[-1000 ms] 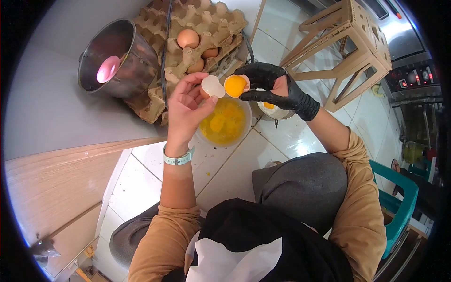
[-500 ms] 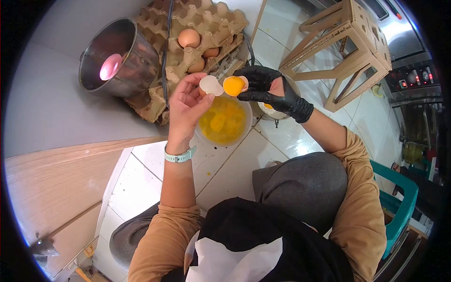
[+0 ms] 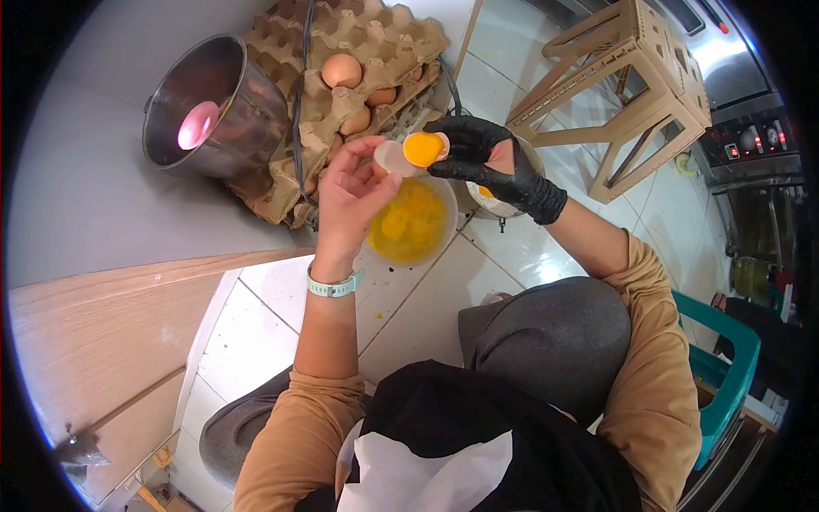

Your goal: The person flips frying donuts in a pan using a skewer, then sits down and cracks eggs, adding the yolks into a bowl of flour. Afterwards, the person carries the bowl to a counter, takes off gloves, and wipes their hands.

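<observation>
My bare left hand (image 3: 352,183) pinches one half of an eggshell (image 3: 393,160), its pale inside facing up. In my black-gloved right hand (image 3: 488,160) is the other eggshell half, with a whole orange yolk (image 3: 422,149) sitting in it. The two shells meet or nearly meet, rim to rim. Right below them, on the floor, stands a bowl (image 3: 453,224) of yellow egg liquid with several yolks (image 3: 394,224) in it. Partly hidden under my right hand is a second round container (image 3: 533,158) holding something white and a bit of orange yolk.
Whole brown eggs (image 3: 342,71) sit in stacked cardboard egg trays (image 3: 392,34) at the upper left. Beside them a metal pot (image 3: 256,111) leans, a pinkish lit object inside. A beige folding stool (image 3: 631,94) stands right; a green plastic chair (image 3: 740,358) is near my right elbow.
My left hand has shifted slightly right, bringing its shell half closer to the yolk-filled one. My right hand has barely moved.
</observation>
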`<action>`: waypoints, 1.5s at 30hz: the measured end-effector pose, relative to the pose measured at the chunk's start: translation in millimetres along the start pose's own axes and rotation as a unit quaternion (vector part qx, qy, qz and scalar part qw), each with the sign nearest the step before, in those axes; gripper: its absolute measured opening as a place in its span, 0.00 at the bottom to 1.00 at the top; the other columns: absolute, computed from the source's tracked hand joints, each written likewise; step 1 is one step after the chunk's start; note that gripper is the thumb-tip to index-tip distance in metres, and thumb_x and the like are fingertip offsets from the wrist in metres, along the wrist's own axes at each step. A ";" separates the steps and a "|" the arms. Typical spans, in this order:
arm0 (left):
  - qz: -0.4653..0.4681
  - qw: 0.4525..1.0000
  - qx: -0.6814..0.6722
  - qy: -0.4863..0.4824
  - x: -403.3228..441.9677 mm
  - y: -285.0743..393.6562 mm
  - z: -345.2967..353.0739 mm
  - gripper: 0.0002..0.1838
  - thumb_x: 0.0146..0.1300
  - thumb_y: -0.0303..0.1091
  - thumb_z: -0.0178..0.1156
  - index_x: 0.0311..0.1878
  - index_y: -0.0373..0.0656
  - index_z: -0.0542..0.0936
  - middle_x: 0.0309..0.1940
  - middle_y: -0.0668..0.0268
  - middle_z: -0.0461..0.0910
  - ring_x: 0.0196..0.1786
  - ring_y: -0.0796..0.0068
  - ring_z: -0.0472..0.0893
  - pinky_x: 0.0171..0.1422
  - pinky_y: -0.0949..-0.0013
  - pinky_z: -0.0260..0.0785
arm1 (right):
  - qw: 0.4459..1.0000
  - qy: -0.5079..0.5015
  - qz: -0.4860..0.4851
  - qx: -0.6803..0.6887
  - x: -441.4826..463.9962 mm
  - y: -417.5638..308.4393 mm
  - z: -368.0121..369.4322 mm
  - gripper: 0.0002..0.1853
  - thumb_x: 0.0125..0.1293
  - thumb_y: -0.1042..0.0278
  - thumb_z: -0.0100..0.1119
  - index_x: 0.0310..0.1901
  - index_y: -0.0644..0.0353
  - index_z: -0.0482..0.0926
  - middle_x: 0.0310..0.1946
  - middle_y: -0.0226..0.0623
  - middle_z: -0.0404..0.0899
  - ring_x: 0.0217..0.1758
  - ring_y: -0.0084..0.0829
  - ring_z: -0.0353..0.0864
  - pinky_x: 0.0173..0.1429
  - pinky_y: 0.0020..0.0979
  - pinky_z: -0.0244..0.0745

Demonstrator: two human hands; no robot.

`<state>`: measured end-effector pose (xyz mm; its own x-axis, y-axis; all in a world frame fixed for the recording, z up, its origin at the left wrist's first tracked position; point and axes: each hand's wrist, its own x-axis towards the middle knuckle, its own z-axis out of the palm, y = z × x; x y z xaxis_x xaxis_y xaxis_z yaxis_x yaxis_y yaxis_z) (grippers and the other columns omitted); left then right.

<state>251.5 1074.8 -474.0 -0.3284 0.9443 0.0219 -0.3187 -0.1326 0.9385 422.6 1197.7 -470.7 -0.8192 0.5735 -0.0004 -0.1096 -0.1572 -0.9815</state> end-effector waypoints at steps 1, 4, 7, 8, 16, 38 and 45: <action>-0.009 1.000 0.009 -0.014 -0.3 -0.3 1.3 0.23 0.52 0.18 0.61 0.53 0.35 0.69 0.48 0.64 0.72 0.49 0.76 0.74 0.57 0.73 0.66 | 1.000 -0.010 -0.010 0.002 0.1 0.1 -0.4 0.26 0.53 0.76 0.66 0.54 0.65 0.70 0.51 0.38 0.76 0.53 0.28 0.75 0.60 0.30 0.70; -0.013 0.999 0.033 -0.021 -0.4 -2.3 3.1 0.25 0.50 0.18 0.62 0.53 0.36 0.69 0.47 0.64 0.71 0.49 0.77 0.74 0.57 0.73 0.66 | 0.999 -0.017 -0.028 -0.001 1.6 -2.3 -1.9 0.25 0.54 0.77 0.66 0.55 0.64 0.70 0.51 0.38 0.76 0.54 0.27 0.75 0.60 0.30 0.71; -0.007 0.996 0.092 -0.020 0.0 1.8 2.3 0.25 0.49 0.18 0.62 0.53 0.36 0.69 0.46 0.64 0.71 0.48 0.77 0.74 0.56 0.74 0.66 | 1.000 -0.012 -0.027 -0.010 1.9 -14.4 -5.6 0.25 0.54 0.77 0.65 0.55 0.64 0.69 0.51 0.38 0.76 0.54 0.28 0.75 0.60 0.31 0.71; -0.005 0.993 0.119 -0.020 0.1 3.9 0.5 0.25 0.49 0.18 0.62 0.52 0.36 0.69 0.46 0.64 0.71 0.47 0.77 0.74 0.56 0.74 0.67 | 1.000 -0.010 -0.024 -0.013 1.9 -17.1 -7.5 0.25 0.54 0.77 0.65 0.55 0.64 0.69 0.51 0.39 0.76 0.54 0.28 0.75 0.60 0.32 0.71; 0.123 0.921 0.366 -0.044 -0.4 10.7 8.0 0.21 0.43 0.19 0.62 0.45 0.40 0.75 0.43 0.63 0.73 0.45 0.69 0.76 0.51 0.70 0.70 | 0.987 -0.049 0.003 -0.153 -17.9 -16.9 -71.9 0.24 0.55 0.75 0.65 0.55 0.66 0.70 0.49 0.37 0.77 0.51 0.24 0.75 0.58 0.28 0.70; 0.041 0.984 0.174 -0.025 -9.1 -57.6 58.8 0.22 0.46 0.21 0.68 0.46 0.38 0.72 0.41 0.66 0.78 0.42 0.77 0.78 0.49 0.74 0.70 | 0.949 -0.045 -0.044 -0.310 -38.9 -4.9 -63.7 0.28 0.51 0.56 0.69 0.49 0.64 0.74 0.41 0.41 0.80 0.43 0.29 0.78 0.51 0.29 0.72; 0.056 0.993 0.101 -0.006 -2.2 -70.4 73.8 0.30 0.45 0.16 0.66 0.53 0.37 0.66 0.51 0.60 0.72 0.54 0.70 0.74 0.59 0.68 0.68 | 0.981 -0.012 0.002 -0.193 -46.4 2.4 -56.4 0.25 0.54 0.66 0.68 0.53 0.61 0.72 0.44 0.34 0.79 0.45 0.23 0.77 0.52 0.27 0.73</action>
<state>340.3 1104.3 -514.8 -0.3399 0.9311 0.1325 -0.0964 -0.1746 0.9799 492.2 1216.0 -483.8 -0.8331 0.5531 -0.0053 0.1116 0.1587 -0.9810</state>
